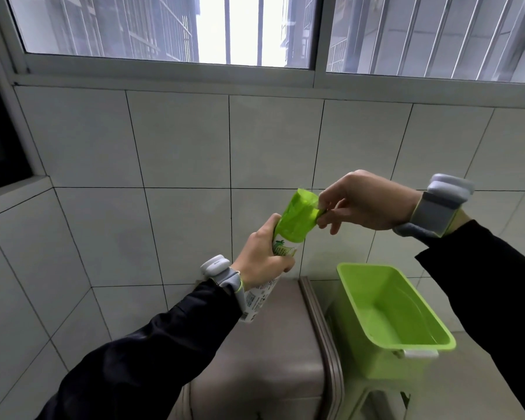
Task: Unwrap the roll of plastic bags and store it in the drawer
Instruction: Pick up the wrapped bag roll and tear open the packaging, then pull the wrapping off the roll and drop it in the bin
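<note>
A roll of green plastic bags sticks up out of a white printed paper wrapper. My left hand is closed around the wrapped lower part and holds it tilted in front of the tiled wall. My right hand pinches the free green edge at the roll's upper end between thumb and fingers. A green plastic drawer stands pulled open at the lower right, and nothing can be seen inside it.
A grey-brown cabinet top lies below my left hand, beside the drawer. White wall tiles fill the middle, with a window above. Both wrists carry grey bands.
</note>
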Demonstrator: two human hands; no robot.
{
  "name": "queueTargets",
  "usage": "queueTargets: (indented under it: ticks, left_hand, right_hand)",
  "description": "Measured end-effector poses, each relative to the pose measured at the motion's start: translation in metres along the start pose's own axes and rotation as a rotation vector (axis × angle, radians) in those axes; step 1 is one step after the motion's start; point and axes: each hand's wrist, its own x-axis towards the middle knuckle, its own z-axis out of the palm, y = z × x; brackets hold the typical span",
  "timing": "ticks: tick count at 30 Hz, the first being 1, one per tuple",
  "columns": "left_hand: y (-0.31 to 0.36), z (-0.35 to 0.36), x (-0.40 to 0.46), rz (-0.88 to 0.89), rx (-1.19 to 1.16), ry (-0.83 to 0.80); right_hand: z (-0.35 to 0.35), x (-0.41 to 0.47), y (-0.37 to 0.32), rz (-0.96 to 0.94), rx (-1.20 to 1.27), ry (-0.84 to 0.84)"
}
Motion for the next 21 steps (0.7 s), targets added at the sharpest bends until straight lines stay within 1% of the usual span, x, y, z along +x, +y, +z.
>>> queueTargets:
  ticks: [4, 7, 10, 14, 16, 21]
  left_hand:
    - [0.001, 0.002, 0.001, 0.004, -0.008, 0.03]
    - [0.0, 0.003, 0.0, -0.001, -0.013, 0.053]
    - [0.0, 0.004, -0.001, -0.012, -0.037, 0.08]
    - [0.0, 0.003, 0.001, -0.008, -0.069, 0.103]
    - [0.001, 0.002, 0.004, -0.013, -0.088, 0.12]
    - [0.011, 0.0, 0.012, 0.008, -0.159, 0.129]
  right_hand:
    - [0.0, 0.003, -0.003, -0.041, -0.064, 0.076]
    - [0.001, 0.004, -0.003, -0.067, -0.062, 0.128]
    - [0.007, 0.004, -0.003, -0.077, 0.032, 0.197]
    - [0.026, 0.004, 0.0, -0.021, 0.238, 0.339]
    - [0.038, 0.004, 0.004, 0.018, 0.294, 0.322]
    - [0.088, 0.006, 0.025, 0.15, 0.25, 0.083]
